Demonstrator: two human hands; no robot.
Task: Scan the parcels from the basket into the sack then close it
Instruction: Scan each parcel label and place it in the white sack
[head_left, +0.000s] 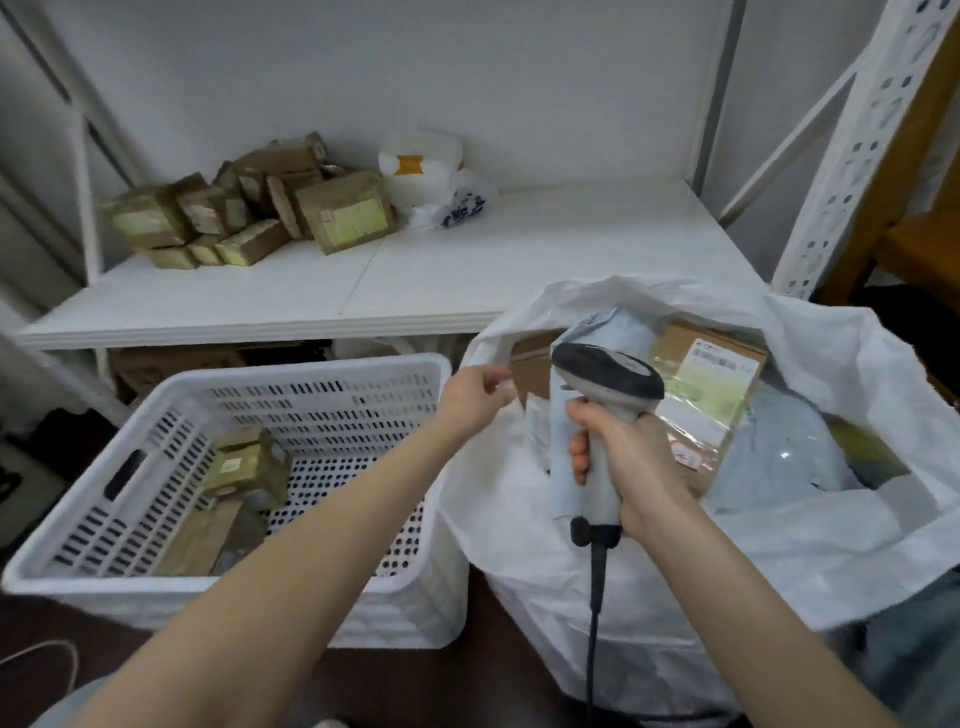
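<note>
Scanning looks mid-run: left hand (475, 395) pinches the sack (597, 571) rim, right hand (623, 457) has fingers curled round the scanner (602, 384) over the sack's mouth. A few parcels (244, 467) sit in the basket (311, 369) (maybe three), so I'd guess the left needs to let go and grab one next

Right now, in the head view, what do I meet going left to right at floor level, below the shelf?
The white basket with brown parcels → left hand pinching the sack rim → scanner gripped by the right hand → labelled cardboard box inside the sack.
</note>
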